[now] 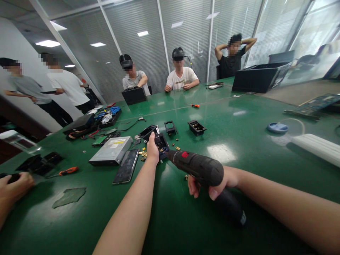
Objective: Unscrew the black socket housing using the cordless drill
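"So, what's gripped?"
"Nearest, the right hand (208,187) is wrapped around a power drill (198,166); just beyond it, the left hand (152,148) grips a black housing (163,144), fingers partly hidden."
"And the step?"
"Screw work inside the housing, I'd judge; whether the drill touches isn't clear. Next calls for steady bracing, square alignment."
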